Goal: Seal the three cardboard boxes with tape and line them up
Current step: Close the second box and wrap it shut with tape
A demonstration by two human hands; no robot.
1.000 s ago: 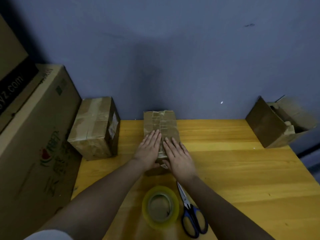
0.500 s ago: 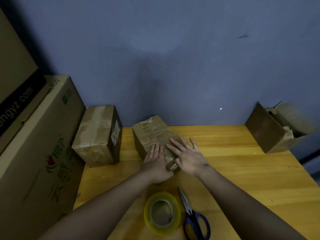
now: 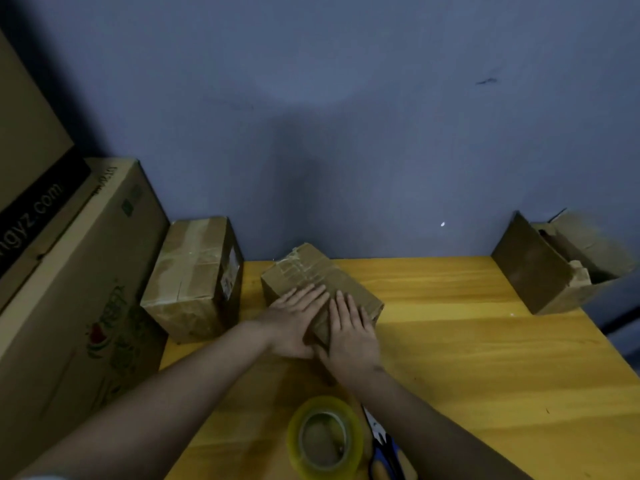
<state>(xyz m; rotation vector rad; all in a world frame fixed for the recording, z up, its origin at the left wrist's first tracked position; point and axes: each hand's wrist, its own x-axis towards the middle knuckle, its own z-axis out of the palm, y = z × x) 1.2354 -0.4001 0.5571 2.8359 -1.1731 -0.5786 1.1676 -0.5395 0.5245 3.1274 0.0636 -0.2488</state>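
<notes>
Left hand (image 3: 294, 323) and right hand (image 3: 349, 332), fingers flat, gripping nothing, press the middle box (image 3: 311, 275); rub the tape firmly outward, steadying it on the surface (image 3: 467, 341).

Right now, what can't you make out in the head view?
- Middle box: near top seam hidden under left hand and right hand.
- Scissors: handles cut off by bottom edge, blades partly behind tape roll.
- Open box: contents in shadow, far side blurred.
- Left sealed box: side label too small to read.
</notes>
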